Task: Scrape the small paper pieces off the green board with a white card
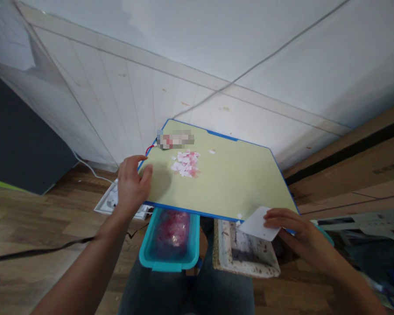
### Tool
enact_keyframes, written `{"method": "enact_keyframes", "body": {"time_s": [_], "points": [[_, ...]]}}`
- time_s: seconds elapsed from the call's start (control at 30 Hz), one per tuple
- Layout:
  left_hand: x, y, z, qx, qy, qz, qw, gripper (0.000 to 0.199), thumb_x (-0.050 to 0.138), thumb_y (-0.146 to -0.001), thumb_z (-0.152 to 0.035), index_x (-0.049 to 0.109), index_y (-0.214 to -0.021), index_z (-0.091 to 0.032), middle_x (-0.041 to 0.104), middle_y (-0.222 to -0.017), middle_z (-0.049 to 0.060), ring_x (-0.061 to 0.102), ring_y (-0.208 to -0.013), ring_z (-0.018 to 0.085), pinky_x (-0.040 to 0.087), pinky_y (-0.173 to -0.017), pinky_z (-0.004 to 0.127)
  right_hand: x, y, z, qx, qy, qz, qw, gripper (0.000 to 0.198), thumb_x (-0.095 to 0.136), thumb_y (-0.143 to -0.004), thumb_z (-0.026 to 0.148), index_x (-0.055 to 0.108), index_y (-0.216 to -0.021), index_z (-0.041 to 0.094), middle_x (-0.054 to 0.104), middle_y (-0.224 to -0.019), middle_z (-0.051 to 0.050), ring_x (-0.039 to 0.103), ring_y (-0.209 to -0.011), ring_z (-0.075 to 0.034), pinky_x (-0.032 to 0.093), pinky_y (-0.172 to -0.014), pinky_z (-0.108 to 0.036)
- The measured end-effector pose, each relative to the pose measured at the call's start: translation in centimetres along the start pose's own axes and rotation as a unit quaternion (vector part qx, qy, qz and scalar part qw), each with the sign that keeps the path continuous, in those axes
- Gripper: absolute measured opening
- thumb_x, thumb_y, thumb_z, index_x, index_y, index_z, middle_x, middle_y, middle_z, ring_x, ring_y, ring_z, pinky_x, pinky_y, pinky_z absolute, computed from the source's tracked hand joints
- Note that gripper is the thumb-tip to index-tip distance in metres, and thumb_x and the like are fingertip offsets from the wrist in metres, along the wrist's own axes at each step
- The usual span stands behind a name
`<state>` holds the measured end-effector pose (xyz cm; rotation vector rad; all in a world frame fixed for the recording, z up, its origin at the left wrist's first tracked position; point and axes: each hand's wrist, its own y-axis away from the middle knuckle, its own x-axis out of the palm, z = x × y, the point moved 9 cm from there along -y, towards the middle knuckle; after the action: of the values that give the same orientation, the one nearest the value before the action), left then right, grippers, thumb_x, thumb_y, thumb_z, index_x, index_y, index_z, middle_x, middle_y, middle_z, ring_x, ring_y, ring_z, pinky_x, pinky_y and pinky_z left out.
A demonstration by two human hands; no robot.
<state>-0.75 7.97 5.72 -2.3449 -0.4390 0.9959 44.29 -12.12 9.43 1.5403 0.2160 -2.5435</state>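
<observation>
My left hand (133, 181) is over the left edge of the yellow-green tabletop (236, 175). Its fingers are curved and its thumb stands apart, with nothing between them. Between the fingers and thumb of my right hand (287, 225) is a thin, flat white card (260, 224). The card reaches over the table's front edge, above a worn, stained tray (231, 262). One or two small white pieces (239, 216) lie near its tip. On the left half of the tabletop rests a loose pile of small pink and white flakes (186, 164). A single flake (212, 152) lies apart.
Below the front edge sits a turquoise tub (192, 260) with clear wrapping and something pink inside. A blurred-out object (175, 139) lies at the back left. A white power strip (108, 201) is under my left forearm. The wall stands behind; cardboard boxes (354, 166) are at right.
</observation>
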Motion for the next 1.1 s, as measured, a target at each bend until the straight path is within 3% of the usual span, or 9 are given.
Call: {"method": "enact_keyframes", "body": {"time_s": [0.1, 0.17, 0.33, 0.47, 0.57, 0.7, 0.87, 1.0, 1.1], "points": [[0.1, -0.1, -0.1, 0.0, -0.002, 0.005, 1.0, 0.03, 0.052, -0.097, -0.037, 0.061, -0.119, -0.019, 0.064, -0.116, 0.011, 0.058, -0.115, 0.029, 0.043, -0.104, 0.043, -1.2, 0.2, -1.9, 0.066, 0.02, -0.038, 0.997, 0.024, 0.058, -0.099, 0.036, 0.077, -0.114, 0.031, 0.075, -0.122, -0.006, 0.07, -0.113, -0.027, 0.056, -0.1, -0.042], [0.1, -0.2, -0.2, 0.003, -0.001, 0.003, 1.0, 0.03, 0.052, -0.097, -0.038, 0.061, -0.119, -0.019, 0.064, -0.115, 0.011, 0.058, -0.114, 0.029, 0.043, -0.105, 0.043, -1.9, -2.3, -2.5, 0.095, 0.032, -0.083, 0.991, 0.027, 0.057, -0.099, 0.04, 0.075, -0.116, 0.028, 0.076, -0.118, -0.006, 0.072, -0.108, -0.027, 0.056, -0.098, -0.042], [0.0, -0.3, 0.0, 0.007, 0.008, 0.0, 1.0, 0.029, 0.053, -0.097, -0.036, 0.061, -0.118, -0.019, 0.065, -0.114, 0.011, 0.058, -0.113, 0.028, 0.044, -0.103, 0.043, -1.3, -16.8, 0.1, 0.028, 0.043, -0.117, 0.992, 0.035, 0.054, -0.098, 0.037, 0.072, -0.126, 0.024, 0.075, -0.125, -0.007, 0.07, -0.111, -0.027, 0.052, -0.101, -0.039], [-0.1, -0.3, 0.0, 0.003, 0.018, -0.001, 1.0, 0.028, 0.052, -0.097, -0.035, 0.061, -0.119, -0.019, 0.065, -0.115, 0.011, 0.059, -0.114, 0.028, 0.044, -0.104, 0.043, -2.2, -28.1, -2.7, 0.158, 0.016, -0.108, 0.981, 0.045, 0.061, -0.087, 0.025, 0.069, -0.131, 0.017, 0.071, -0.131, -0.013, 0.066, -0.117, -0.028, 0.05, -0.103, -0.04], [-0.1, -0.2, 0.0, 0.003, 0.024, 0.003, 1.0, 0.028, 0.053, -0.098, -0.034, 0.06, -0.12, -0.019, 0.065, -0.116, 0.011, 0.059, -0.115, 0.028, 0.044, -0.105, 0.043, -1.9, -32.9, -4.9, 0.211, -0.018, -0.038, 0.977, 0.041, 0.066, -0.08, 0.019, 0.073, -0.119, 0.009, 0.076, -0.111, -0.018, 0.072, -0.096, -0.03, 0.058, -0.083, -0.04], [-0.1, -0.2, 0.1, -0.005, 0.027, 0.006, 1.0, 0.027, 0.053, -0.098, -0.033, 0.061, -0.12, -0.02, 0.065, -0.116, 0.01, 0.059, -0.114, 0.028, 0.045, -0.104, 0.043, 1.9, -35.8, -5.4, 0.223, -0.069, 0.078, 0.969, 0.033, 0.074, -0.077, 0.022, 0.075, -0.108, 0.012, 0.077, -0.088, -0.012, 0.071, -0.074, -0.024, 0.059, -0.063, -0.034], [-0.1, -0.2, 0.2, -0.013, 0.025, 0.005, 1.0, 0.025, 0.055, -0.097, -0.032, 0.061, -0.119, -0.021, 0.065, -0.116, 0.01, 0.059, -0.114, 0.027, 0.045, -0.103, 0.043, 8.9, -38.2, -1.7, 0.184, -0.126, 0.204, 0.953, 0.03, 0.08, -0.074, 0.026, 0.077, -0.103, 0.018, 0.077, -0.086, -0.007, 0.069, -0.068, -0.019, 0.057, -0.057, -0.026], [-0.1, -0.3, 0.1, -0.014, 0.025, 0.01, 1.0, 0.025, 0.055, -0.097, -0.032, 0.061, -0.119, -0.021, 0.065, -0.116, 0.009, 0.059, -0.114, 0.027, 0.045, -0.103, 0.043, 11.8, -38.0, 1.2, 0.145, -0.163, 0.281, 0.935, 0.035, 0.084, -0.072, 0.028, 0.078, -0.105, 0.019, 0.076, -0.081, -0.005, 0.067, -0.062, -0.016, 0.053, -0.05, -0.021], [0.0, -0.4, 0.0, -0.01, 0.021, 0.013, 1.0, 0.025, 0.055, -0.097, -0.033, 0.061, -0.118, -0.02, 0.065, -0.114, 0.009, 0.059, -0.113, 0.027, 0.045, -0.102, 0.043, 13.2, -36.4, 2.4, 0.142, -0.228, 0.353, 0.896, 0.042, 0.085, -0.071, 0.029, 0.076, -0.11, 0.015, 0.076, -0.077, -0.005, 0.066, -0.057, -0.014, 0.052, -0.048, -0.019]]}}
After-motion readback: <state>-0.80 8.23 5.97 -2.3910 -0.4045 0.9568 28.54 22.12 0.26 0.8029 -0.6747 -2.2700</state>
